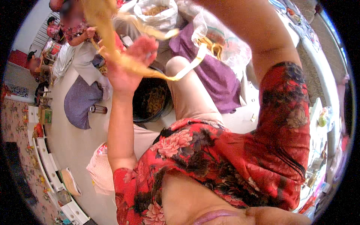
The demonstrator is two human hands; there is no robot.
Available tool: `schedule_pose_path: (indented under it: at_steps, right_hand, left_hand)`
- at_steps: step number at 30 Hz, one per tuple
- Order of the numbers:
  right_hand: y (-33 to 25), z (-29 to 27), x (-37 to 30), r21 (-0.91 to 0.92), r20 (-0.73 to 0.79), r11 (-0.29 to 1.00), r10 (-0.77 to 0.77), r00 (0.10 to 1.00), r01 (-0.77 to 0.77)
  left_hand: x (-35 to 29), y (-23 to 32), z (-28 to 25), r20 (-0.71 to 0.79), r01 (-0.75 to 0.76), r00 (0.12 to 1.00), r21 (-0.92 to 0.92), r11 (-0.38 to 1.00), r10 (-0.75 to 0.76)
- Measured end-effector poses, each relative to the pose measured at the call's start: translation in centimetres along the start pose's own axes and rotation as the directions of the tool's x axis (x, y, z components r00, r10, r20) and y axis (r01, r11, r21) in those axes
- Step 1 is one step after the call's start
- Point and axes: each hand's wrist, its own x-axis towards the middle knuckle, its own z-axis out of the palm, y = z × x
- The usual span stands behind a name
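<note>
A long, pale yellow strip, blurred in places, loops across the view. It runs in front of my left hand, which is raised above a black tub; motion smears its fingers, so their grip is unclear. My right arm is lifted and leaves the view at the top edge, with its hand out of sight. Brownish shreds lie inside the tub. Beyond my knee, a clear plastic bag holds more yellow strips.
A white sack of brownish bits stands at the far side, near purple cloth. To the left are a grey-blue cloth and a dark glass. Another person's hand is at the upper left, with more people behind.
</note>
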Motion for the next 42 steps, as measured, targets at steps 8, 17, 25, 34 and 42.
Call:
schedule_pose_path:
  at_steps: [8,17,25,34,42]
  right_hand:
    - [0.1,0.8,-6.7,-0.094,-0.045,0.806,0.583,0.811,-0.585]
    - [0.5,1.7,-11.0,0.031,0.369,0.541,0.775,0.513,-0.841]
    - [7.2,-9.7,-17.3,-0.905,-0.422,-0.242,0.622,0.659,-0.350]
    - [14.7,-15.2,-34.1,-0.942,-0.335,-0.217,0.651,0.681,-0.257]
    - [12.9,10.3,-16.4,0.006,0.372,0.695,0.665,0.647,-0.719]
  left_hand:
    - [-1.3,5.6,-3.2,-0.156,-0.352,0.936,-0.355,0.866,0.316]
    - [-3.7,9.2,-0.9,-0.312,-0.482,0.851,-0.148,0.864,0.422]
    - [-6.1,10.8,-2.0,-0.367,-0.515,0.812,-0.085,0.853,0.454]
    - [-9.7,10.8,-9.7,-0.607,-0.581,0.628,0.049,0.812,0.486]
    - [-3.1,-3.3,-6.9,-0.679,0.335,0.709,0.562,0.757,0.191]
